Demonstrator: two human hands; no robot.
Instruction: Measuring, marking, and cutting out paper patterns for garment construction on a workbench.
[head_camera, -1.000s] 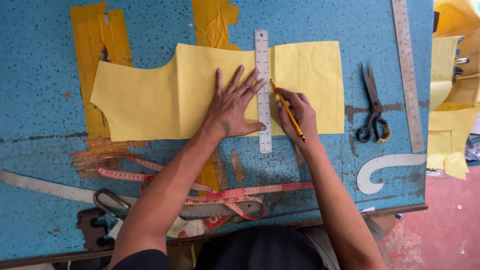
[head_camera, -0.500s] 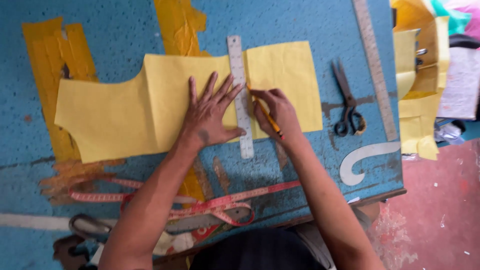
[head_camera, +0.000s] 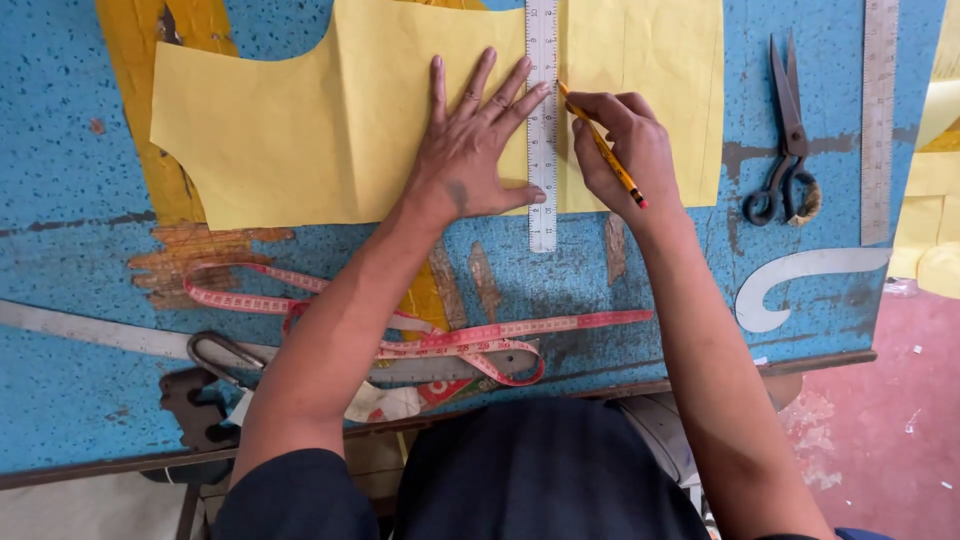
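A yellow paper pattern piece (head_camera: 300, 130) lies flat on the blue table (head_camera: 80, 380). A metal ruler (head_camera: 541, 130) runs upright across it. My left hand (head_camera: 475, 140) presses down with fingers spread, fingertips and thumb on the ruler's left edge. My right hand (head_camera: 620, 140) holds an orange pencil (head_camera: 602, 146), its tip touching the paper at the ruler's right edge near the top.
Black-handled scissors (head_camera: 787, 140) lie right of the pattern, beside a long metal ruler (head_camera: 878, 110). A white curve template (head_camera: 800, 285) sits at the lower right. A pink tape measure (head_camera: 470, 340) loops near the front edge over large shears (head_camera: 225, 352). More yellow paper (head_camera: 930, 200) lies at far right.
The view has come closer and shifted. My right hand has slid the pencil tip up along the ruler's right edge. My left hand stays pressed on the ruler.
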